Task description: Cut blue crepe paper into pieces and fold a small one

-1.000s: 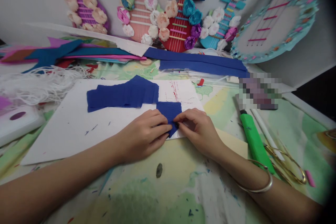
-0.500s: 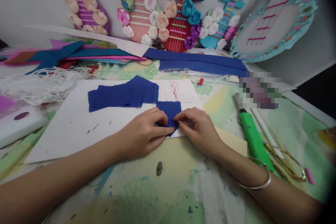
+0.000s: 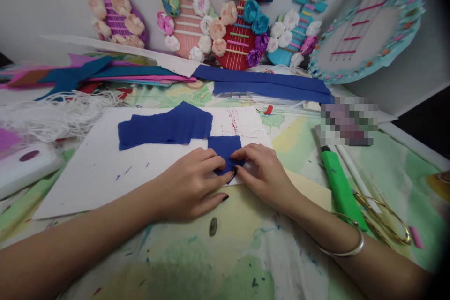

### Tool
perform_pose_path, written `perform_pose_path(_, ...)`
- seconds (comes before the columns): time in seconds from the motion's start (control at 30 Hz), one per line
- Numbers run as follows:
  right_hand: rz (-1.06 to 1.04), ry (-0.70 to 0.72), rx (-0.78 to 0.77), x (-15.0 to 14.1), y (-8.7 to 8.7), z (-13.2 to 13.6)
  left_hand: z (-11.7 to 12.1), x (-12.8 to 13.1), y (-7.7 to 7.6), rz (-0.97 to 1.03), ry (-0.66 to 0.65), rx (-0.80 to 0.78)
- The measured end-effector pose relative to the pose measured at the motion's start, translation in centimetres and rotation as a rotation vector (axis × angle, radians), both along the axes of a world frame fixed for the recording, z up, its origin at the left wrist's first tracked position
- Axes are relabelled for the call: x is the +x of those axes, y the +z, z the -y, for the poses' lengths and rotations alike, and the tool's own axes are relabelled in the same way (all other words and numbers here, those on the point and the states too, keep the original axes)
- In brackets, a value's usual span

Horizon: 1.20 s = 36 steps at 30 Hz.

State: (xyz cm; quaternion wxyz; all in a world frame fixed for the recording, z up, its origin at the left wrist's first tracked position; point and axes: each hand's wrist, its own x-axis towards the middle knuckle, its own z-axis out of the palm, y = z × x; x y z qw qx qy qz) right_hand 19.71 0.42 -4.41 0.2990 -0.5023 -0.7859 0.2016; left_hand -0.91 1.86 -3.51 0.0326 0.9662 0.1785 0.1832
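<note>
A small square of blue crepe paper (image 3: 225, 146) lies on the white board, with its lower corner bent under my fingers. My left hand (image 3: 195, 180) holds it down at the lower left; the fingers are curled and the thumb stands apart below the board's edge. On the right side of the square, my right hand (image 3: 262, 171) grips with bent index finger and thumb. The thumb tip meets the left index fingertip near the bottom corner. Behind them, a stack of blue crepe paper pieces (image 3: 163, 126) rests on the white board (image 3: 87, 173).
At right lie a green-handled knife (image 3: 341, 187), gold-handled scissors (image 3: 386, 218) and a pink stick (image 3: 416, 237). White cord (image 3: 59, 112) is heaped at left beside a white device (image 3: 28, 166). Blue strips (image 3: 260, 82) lie behind, below flower-trimmed model instruments (image 3: 239, 37).
My left thumb has come away from the paper and moved down. The square has shifted slightly left, and its lower right part shows more between my hands.
</note>
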Motion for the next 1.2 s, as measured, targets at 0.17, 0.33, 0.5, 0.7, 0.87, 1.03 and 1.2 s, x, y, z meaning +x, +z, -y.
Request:
perform_pose_path(0.17, 0.005, -0.003, -0.001, 0.0, -0.1, -0.1, 1.2, -0.2, 0.4, -0.161, 0.044, 0.027)
perform_pose_path(0.33, -0.011, -0.008, 0.005, 0.1, -0.1, -0.1, 2.3, -0.4, 0.3, -0.22, 0.076, 0.036)
perform_pose_path(0.5, -0.039, -0.003, 0.02, 0.2, -0.1, -0.1, 2.3, -0.4, -0.2, -0.163, 0.065, 0.181)
perform_pose_path(0.7, -0.039, 0.011, 0.016, 0.3, 0.0, -0.1, 2.1, -0.7, -0.5, -0.097, 0.057, 0.237)
perform_pose_path(0.87, -0.05, 0.01, 0.008, 0.3, 0.0, -0.1, 2.0, -0.8, -0.6, -0.054, 0.04, 0.221)
perform_pose_path(1.03, -0.052, 0.006, 0.009, 0.3, 0.0, -0.1, 1.9, -0.8, -0.6, -0.014, 0.022, 0.234)
perform_pose_path(1.2, -0.05, 0.008, 0.021, 0.3, 0.0, -0.1, 1.8, -0.7, -0.6, -0.009, 0.023, 0.226)
